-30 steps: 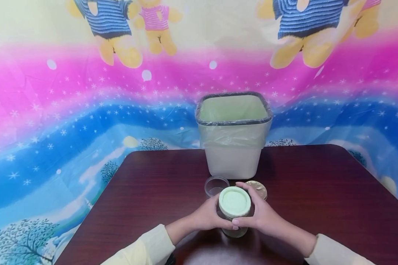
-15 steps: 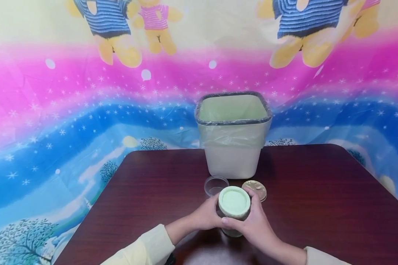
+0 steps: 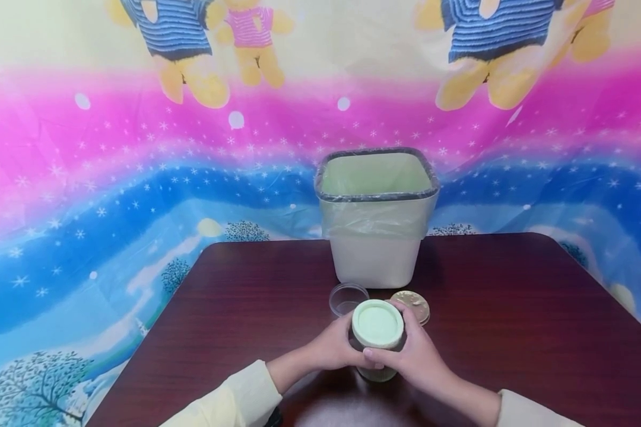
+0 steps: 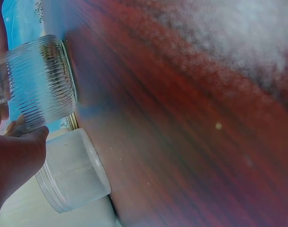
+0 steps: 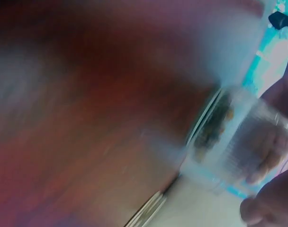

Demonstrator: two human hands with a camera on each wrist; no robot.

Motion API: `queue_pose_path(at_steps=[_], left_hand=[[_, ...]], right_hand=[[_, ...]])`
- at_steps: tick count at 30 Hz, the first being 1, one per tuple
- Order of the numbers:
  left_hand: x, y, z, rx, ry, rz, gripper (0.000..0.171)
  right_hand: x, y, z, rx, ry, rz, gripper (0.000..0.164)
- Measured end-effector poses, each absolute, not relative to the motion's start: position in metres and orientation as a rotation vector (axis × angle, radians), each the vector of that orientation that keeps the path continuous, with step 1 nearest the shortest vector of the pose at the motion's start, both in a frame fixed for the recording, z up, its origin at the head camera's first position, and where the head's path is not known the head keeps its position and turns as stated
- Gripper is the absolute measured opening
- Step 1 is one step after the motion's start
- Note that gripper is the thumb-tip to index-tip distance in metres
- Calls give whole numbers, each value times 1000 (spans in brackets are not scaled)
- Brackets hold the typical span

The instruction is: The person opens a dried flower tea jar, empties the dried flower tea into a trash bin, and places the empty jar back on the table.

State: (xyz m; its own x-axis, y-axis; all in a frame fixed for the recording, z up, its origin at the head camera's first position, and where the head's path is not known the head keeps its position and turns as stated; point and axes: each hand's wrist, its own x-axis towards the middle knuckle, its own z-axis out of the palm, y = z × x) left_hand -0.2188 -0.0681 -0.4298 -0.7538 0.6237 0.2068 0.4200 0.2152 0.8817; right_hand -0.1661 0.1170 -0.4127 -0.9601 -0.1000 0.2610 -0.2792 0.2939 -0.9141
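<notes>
A clear ribbed jar (image 4: 42, 78) with a pale green lid (image 3: 377, 323) stands upright on the table, some dark bits showing low inside it in both wrist views. My left hand (image 3: 333, 347) grips the jar from the left, its thumb across the near side. From the right, my right hand (image 3: 419, 350) curls round the jar below the lid, thumb over the left thumb. Most of its far fingers are hidden behind the jar. Just beyond the hands lie a clear round plastic container (image 3: 349, 300) and a gold-coloured round lid (image 3: 413, 306).
A pale bin (image 3: 376, 255) with a dark rim and a plastic liner stands at the back of the dark red-brown table (image 3: 262, 290). Behind the table hangs a printed cloth (image 3: 267, 160).
My right hand has shifted its hold, its fingers drawing back from the far side and its thumb sliding left across the jar's front. The left hand and jar stay almost still.
</notes>
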Motion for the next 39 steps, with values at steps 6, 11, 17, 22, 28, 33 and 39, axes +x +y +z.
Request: queue_pose_path(at_steps=[6, 11, 17, 22, 28, 33, 39], left_hand=[[-218, -68, -428, 982, 2272, 1575, 80], [-218, -68, -428, 982, 2250, 1584, 79], [-218, -68, -429, 986, 2249, 1587, 79], [-218, -68, -428, 952, 2251, 1584, 79], [-219, -67, -430, 987, 2254, 1583, 79], [-219, -67, -430, 1004, 2252, 1589, 81], [-219, -68, -430, 996, 2253, 1590, 82]], right_hand=[[-179, 133, -411, 560, -2472, 1695, 84], [-190, 144, -408, 756, -2503, 1725, 80], [-202, 152, -405, 965, -2495, 1832, 78], [-206, 156, -403, 1044, -2508, 1866, 79], [-205, 156, -402, 1048, -2518, 1834, 80], [-198, 154, -402, 1017, -2489, 1824, 85], [-187, 144, -403, 848, -2426, 1904, 89]])
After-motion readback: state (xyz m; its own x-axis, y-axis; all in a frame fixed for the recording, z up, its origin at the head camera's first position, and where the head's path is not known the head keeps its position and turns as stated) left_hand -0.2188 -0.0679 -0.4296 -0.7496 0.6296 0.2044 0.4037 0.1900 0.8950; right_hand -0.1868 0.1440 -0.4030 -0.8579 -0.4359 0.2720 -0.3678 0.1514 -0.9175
